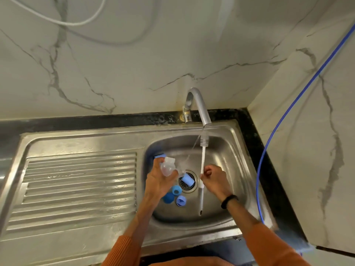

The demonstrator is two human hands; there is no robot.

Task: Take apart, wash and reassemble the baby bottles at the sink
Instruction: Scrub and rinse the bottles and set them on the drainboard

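Head view, left hand [160,179] gripping bottle [168,167]

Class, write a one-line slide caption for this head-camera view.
Left hand holds a clear bottle while right hand rinses a bottle brush under the tap.

Sink basin [226,150] right, drainboard [80,181] left; tap [199,106] at far edge; three caps [173,195] in basin near drain [189,182].

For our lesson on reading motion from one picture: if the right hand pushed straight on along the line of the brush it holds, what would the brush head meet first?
Probably the tap spout: the right hand aims the bottle brush up at it, its head just below the outlet in the water. Depth is unclear.
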